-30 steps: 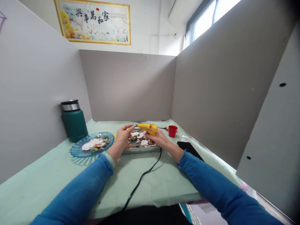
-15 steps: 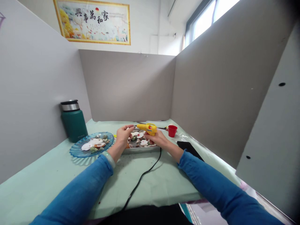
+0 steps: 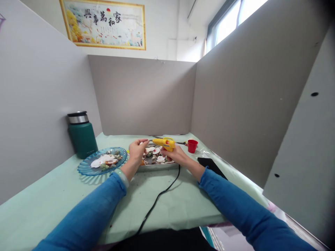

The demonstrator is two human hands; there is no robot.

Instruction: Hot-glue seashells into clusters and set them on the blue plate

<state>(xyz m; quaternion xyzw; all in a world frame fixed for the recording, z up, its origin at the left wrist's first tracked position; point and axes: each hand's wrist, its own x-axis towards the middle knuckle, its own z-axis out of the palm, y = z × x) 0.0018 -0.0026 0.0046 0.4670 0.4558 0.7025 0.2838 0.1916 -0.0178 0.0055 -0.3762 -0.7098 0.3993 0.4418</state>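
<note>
A yellow hot glue gun (image 3: 164,143) is held in my right hand (image 3: 175,154), its fingers wrapped round the handle and its nozzle pointing left. My left hand (image 3: 137,150) is closed in a pinch at the nozzle tip. Something small and pale shows at those fingers, too small to name. Beneath both hands lies a metal tray (image 3: 158,167) of white scallop shells (image 3: 156,151) and smaller shells, partly hidden by the hands. A black cord (image 3: 159,196) runs from near the tray towards me.
On the left, a blue ribbed plate (image 3: 85,168) carries more shells, with a green bottle (image 3: 83,139) behind it. A red cup (image 3: 192,146) and a black phone-like slab (image 3: 211,167) lie to the right. Grey panels (image 3: 146,97) enclose the table on three sides.
My left hand has shifted very slightly left, its fingertips still by the nozzle. The glue gun and my right hand stay almost in place.
</note>
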